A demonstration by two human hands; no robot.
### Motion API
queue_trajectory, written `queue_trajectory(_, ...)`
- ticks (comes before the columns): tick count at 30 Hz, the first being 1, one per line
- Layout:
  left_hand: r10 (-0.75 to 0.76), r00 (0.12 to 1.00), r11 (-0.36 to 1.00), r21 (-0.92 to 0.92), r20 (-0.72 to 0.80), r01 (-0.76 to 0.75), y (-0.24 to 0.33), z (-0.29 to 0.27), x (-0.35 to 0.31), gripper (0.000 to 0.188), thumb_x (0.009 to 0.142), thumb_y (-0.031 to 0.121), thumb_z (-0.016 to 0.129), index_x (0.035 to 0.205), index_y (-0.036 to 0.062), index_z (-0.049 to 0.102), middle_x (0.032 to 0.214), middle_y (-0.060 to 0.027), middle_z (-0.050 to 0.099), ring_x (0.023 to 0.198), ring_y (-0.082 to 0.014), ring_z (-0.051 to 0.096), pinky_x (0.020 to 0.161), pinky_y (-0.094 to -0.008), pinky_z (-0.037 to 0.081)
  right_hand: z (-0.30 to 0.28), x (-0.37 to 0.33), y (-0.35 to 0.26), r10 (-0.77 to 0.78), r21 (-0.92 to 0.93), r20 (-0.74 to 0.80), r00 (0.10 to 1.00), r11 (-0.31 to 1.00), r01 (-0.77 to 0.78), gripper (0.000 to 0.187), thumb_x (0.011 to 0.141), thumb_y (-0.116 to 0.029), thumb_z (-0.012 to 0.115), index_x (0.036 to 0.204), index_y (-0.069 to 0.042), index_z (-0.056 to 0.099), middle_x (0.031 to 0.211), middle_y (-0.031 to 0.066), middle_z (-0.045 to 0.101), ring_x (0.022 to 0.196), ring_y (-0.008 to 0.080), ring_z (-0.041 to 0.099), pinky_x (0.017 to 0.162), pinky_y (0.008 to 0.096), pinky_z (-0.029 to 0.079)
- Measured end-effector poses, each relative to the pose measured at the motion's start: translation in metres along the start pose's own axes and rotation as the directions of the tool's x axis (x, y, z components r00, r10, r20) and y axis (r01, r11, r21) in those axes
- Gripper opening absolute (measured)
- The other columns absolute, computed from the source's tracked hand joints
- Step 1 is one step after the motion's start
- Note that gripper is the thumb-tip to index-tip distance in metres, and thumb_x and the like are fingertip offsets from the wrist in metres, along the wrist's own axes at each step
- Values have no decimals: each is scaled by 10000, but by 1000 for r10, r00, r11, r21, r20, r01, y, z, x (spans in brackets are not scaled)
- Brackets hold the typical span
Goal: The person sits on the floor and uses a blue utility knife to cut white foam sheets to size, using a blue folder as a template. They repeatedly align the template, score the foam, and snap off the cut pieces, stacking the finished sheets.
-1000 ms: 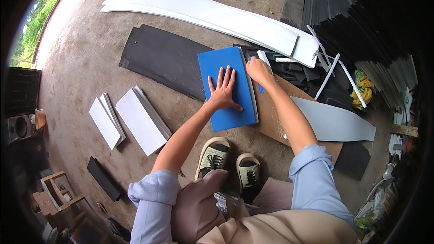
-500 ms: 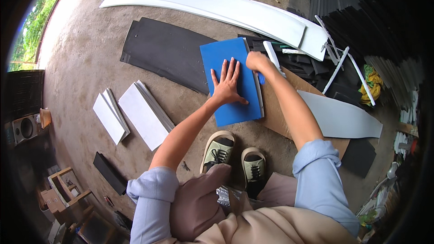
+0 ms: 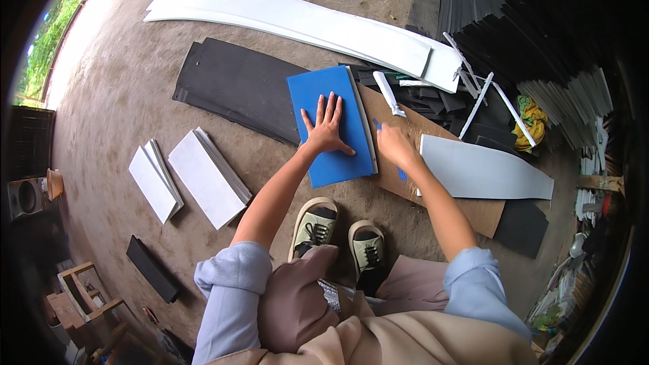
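My left hand [image 3: 326, 134] lies flat with fingers spread on a blue foam-like sheet [image 3: 323, 169], pressing it down. Pale layers show along the sheet's right edge. My right hand [image 3: 395, 145] is closed around a slim blue tool [image 3: 402, 174] just right of that edge, over a brown board [image 3: 399, 188]. Blue pokes out at both ends of the fist; its blade or tip cannot be made out. Above the fist lies a white strip [image 3: 389, 94] on the board.
Long white sheets [image 3: 291, 23] stretch across the far floor, with a black sheet [image 3: 233, 84] nearer. White stacks [image 3: 206, 179] lie at left. Right of the board are a pale grey sheet [image 3: 483, 169], black scraps [image 3: 433, 103] and a yellow-green cloth [image 3: 531, 125]. My shoes [image 3: 368, 250] stand close.
My right hand has come down toward me along the sheet's right edge, away from the far corner. My left hand stays pressed on the blue sheet. The whole view has shifted slightly.
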State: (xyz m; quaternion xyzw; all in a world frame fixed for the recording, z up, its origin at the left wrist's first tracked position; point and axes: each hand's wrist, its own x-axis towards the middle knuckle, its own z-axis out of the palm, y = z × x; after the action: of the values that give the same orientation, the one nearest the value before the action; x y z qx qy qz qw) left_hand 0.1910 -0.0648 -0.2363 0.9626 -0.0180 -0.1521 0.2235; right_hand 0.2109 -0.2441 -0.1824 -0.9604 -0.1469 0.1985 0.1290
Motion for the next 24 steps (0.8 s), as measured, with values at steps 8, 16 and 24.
queue_trajectory(8,-11,999,1000,-16,33,11,3,-4,-7,1349,331,511,763,1340,132,-49,1400,-85,-73,1277,-276,-131,895,-642,-83,5,151,-35,3,-49,-85,996,999,-7,309,830,-239,376,918,17,526,858,256,576,837,384,563,744,463,440)
queue_trajectory(16,-22,1000,998,-54,-12,21,9,-4,-6,1354,291,472,782,1345,143,-2,1405,-59,-36,1284,-263,-101,909,-634,-77,-12,167,-52,197,-100,324,926,980,-173,226,735,-89,427,765,-14,638,806,162,624,835,233,607,747,354,463)
queue_trajectory(24,-51,997,998,-38,-61,49,-2,-1,-6,1364,268,476,786,1348,150,19,1407,-56,-32,1285,-259,-103,890,-656,-73,50,-75,-1,139,94,231,963,982,-164,275,851,-207,355,934,39,443,802,308,546,813,464,522,731,513,412)
